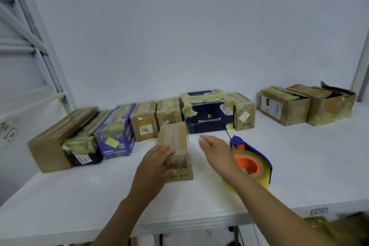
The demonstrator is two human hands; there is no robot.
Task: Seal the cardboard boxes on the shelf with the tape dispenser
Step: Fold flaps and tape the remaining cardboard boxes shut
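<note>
In the head view, the left hand [157, 164] holds the small cardboard box [175, 142] on the white shelf [299, 166]. The long axis of the box points away from the person. The right hand [215, 152] is empty with its fingers straight. The tape dispenser [251, 162] lies just right of its wrist, so this hand is the nearer one.
</note>
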